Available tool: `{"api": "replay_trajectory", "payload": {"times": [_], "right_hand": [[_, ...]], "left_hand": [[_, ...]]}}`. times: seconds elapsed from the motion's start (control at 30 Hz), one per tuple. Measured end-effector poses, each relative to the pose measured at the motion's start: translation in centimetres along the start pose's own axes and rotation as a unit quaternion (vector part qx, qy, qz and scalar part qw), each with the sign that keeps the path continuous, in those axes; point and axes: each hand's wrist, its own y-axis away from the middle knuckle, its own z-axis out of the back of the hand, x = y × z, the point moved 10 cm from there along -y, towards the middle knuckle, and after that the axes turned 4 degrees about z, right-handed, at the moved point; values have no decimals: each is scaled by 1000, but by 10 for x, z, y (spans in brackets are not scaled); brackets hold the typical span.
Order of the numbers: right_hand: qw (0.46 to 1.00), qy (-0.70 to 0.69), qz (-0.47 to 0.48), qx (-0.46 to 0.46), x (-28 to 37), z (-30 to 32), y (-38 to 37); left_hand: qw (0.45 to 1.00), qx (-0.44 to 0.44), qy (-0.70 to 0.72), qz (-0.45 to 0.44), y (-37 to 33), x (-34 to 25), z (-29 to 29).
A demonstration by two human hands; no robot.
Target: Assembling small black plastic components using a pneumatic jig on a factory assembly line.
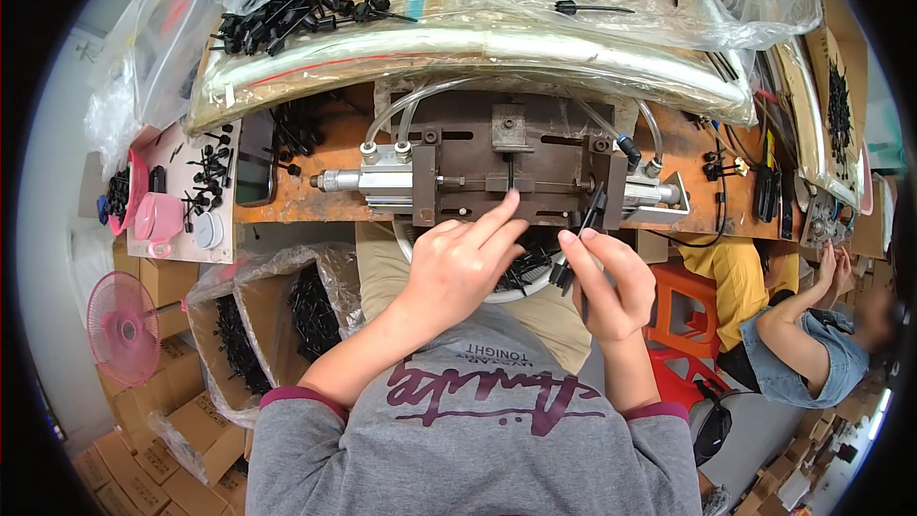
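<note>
In front of me a dark metal clamping fixture [554, 124] is bolted to the bench. A black stemmed part [510, 170] stands in its middle slot. My left hand [463, 263] reaches to the fixture's front edge, index finger stretched out at the foot of that part, the other fingers loosely bent; its thumb is hidden. Between thumb and fingers, my right hand [616, 287] pinches black plastic stemmed parts [594, 210], some pointing up toward the fixture and some hanging below the fingertips; how many cannot be told. Beneath, more black parts [525, 277] lie in a container at my lap.
Air cylinders [387, 180] with clear hoses flank the fixture. A plastic-covered board [478, 48] behind it carries heaps of black parts. Lined cartons [263, 325] and a pink fan [124, 328] stand at left. A co-worker [802, 344] sits at right near red stools [683, 301].
</note>
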Motion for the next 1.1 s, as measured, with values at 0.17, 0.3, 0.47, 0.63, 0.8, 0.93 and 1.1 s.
{"api": "replay_trajectory", "payload": {"times": [0.17,0.3,0.47,0.63,0.8,0.93,1.1], "right_hand": [[999,-12,33,-2,12,-10,0],[1000,-10,23,-1,10,-11,0],[982,-38,-160,-87,-32,6,11],[868,-285,-380,-144,-67,-3,38],[855,-315,-390,-136,-63,-3,42],[838,-348,-402,-124,-61,-6,41],[703,-504,-485,-129,-67,-28,52]], "left_hand": [[968,-34,246,-45,-1,-26,28],[976,-36,213,-24,5,-23,27],[997,-35,64,-8,10,-12,20],[997,-45,-63,-24,13,1,-6],[992,-28,-114,-38,9,0,-15],[992,-17,-120,-40,2,-1,-12],[993,-5,-112,-21,3,3,-13]]}}
